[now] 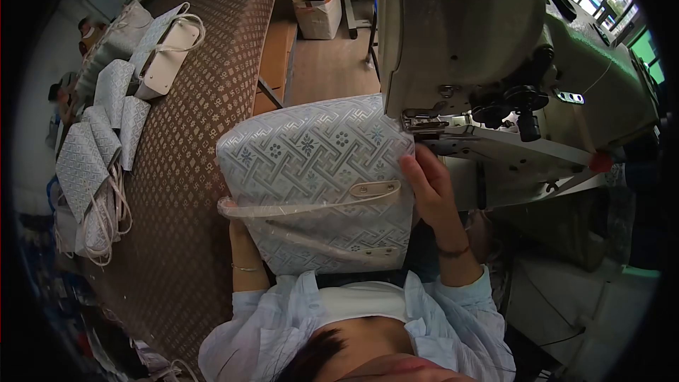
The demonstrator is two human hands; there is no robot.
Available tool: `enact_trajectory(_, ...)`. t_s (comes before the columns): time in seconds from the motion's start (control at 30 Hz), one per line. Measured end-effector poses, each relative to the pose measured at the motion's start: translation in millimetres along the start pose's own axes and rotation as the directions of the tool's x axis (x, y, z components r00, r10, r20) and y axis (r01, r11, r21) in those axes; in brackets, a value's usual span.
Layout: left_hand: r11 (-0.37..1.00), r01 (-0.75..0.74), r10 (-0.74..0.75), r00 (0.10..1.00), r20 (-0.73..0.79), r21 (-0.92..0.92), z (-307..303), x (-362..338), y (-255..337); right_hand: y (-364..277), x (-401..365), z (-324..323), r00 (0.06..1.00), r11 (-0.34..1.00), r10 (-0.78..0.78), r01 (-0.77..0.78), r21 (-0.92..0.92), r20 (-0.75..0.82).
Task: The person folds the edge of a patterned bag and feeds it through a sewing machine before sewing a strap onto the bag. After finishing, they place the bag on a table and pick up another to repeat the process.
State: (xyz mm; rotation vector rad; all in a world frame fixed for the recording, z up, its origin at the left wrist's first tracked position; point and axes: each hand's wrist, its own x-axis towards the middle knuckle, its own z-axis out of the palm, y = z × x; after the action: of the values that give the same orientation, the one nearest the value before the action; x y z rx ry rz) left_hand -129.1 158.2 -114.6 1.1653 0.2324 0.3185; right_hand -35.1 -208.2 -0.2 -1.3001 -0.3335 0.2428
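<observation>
A pale silver-blue patterned handbag (311, 145) is held up in front of my body, its upper right edge at the sewing machine's presser foot (421, 124). Along the bag's right edge my right hand (433, 187) is closed, thumb on the front and fingers partly hidden. At the left side my left hand (228, 211) grips the bag near the strap, with most of its fingers hidden behind it. A cream strap (311, 207) with a clear wrapping crosses the bag's front and ends in a riveted tab (375, 189).
The large sewing machine (460, 35) fills the upper right. On the left, a brown patterned table cover (191, 99) carries several similar bags (85, 163) and a white-bottomed bag (163, 64). A carton (318, 7) stands on the floor behind. Other people (90, 32) are at the far left.
</observation>
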Motion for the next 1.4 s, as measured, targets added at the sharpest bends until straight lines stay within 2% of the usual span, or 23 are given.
enact_trajectory(0.23,0.997,0.025,-0.023,0.999,-0.03,0.067,-2.1,13.2,17.7,-5.0,-0.1,-5.2,1.0,0.998,0.023,-0.022,-0.055,0.015)
enact_trajectory(0.37,0.994,0.041,-0.036,0.998,-0.051,0.099,-3.6,19.2,21.3,-10.3,1.4,-3.8,1.0,0.999,0.021,-0.02,-0.035,0.006)
enact_trajectory(0.47,0.99,0.071,-0.063,0.996,-0.066,0.124,-4.3,20.7,24.2,-11.5,2.2,-4.7,0.997,0.997,0.078,-0.078,-0.001,-0.004)
enact_trajectory(0.67,0.984,0.152,-0.143,0.984,-0.103,0.092,57.7,22.8,63.1,-14.6,4.6,-13.6,0.993,0.994,0.106,-0.105,-0.019,0.055)
enact_trajectory(0.73,0.964,0.202,-0.214,0.975,0.055,0.17,82.6,22.3,81.2,-16.8,5.1,-11.7,0.994,0.996,0.088,-0.088,0.0,0.06)
enact_trajectory(0.87,0.985,0.131,-0.137,0.99,0.041,0.113,98.5,32.8,85.5,-18.6,4.6,-11.1,0.992,0.993,0.114,-0.115,0.02,0.045)
enact_trajectory(1.03,0.986,0.147,-0.159,0.969,0.191,0.077,72.3,69.6,78.7,-20.1,4.0,-13.3,0.991,0.993,0.118,-0.117,-0.014,0.062)
enact_trajectory(1.13,0.988,0.14,-0.152,0.968,0.201,0.069,35.2,107.1,60.7,-22.9,3.4,-13.2,0.995,0.996,0.09,-0.088,-0.031,0.046)
enact_trajectory(1.4,0.963,0.259,-0.231,0.937,0.263,-0.075,81.6,123.0,74.4,-25.6,4.5,-15.7,0.99,0.99,0.132,-0.129,-0.066,0.053)
